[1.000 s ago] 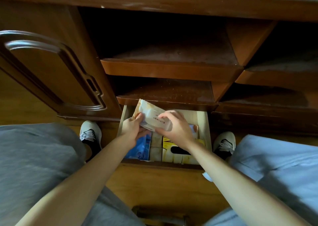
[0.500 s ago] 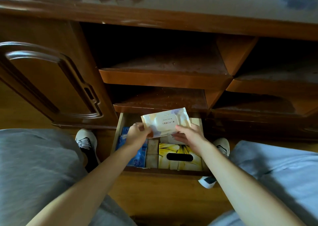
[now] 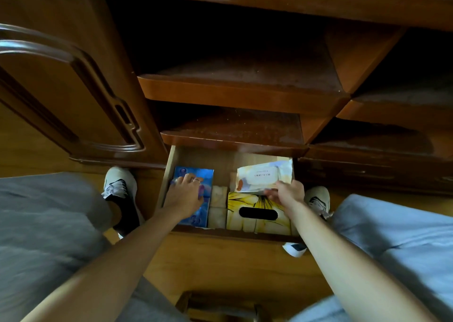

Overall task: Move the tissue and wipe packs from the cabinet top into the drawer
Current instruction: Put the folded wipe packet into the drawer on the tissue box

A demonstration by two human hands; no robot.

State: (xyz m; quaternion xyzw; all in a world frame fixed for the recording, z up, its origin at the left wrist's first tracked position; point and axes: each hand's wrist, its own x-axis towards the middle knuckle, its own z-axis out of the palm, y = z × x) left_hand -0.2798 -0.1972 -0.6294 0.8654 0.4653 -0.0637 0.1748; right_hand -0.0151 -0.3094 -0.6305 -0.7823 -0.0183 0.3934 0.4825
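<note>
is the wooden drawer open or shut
Open: the wooden drawer is pulled out, showing a blue tissue pack and yellow tissue box inside.

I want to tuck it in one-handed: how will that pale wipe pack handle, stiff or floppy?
Probably floppy: the wipe pack is a soft pouch, its edges crinkled where the right hand pinches it. The film looks glossy, so possibly slippery. It likely sags rather than tips.

Shiny blue pack [image 3: 196,194], yellow tissue box [image 3: 257,214] with black streaks, pale cream wipe pack [image 3: 263,177], dark reddish-brown cabinet [image 3: 240,93], grey trousers [image 3: 44,223].
</note>
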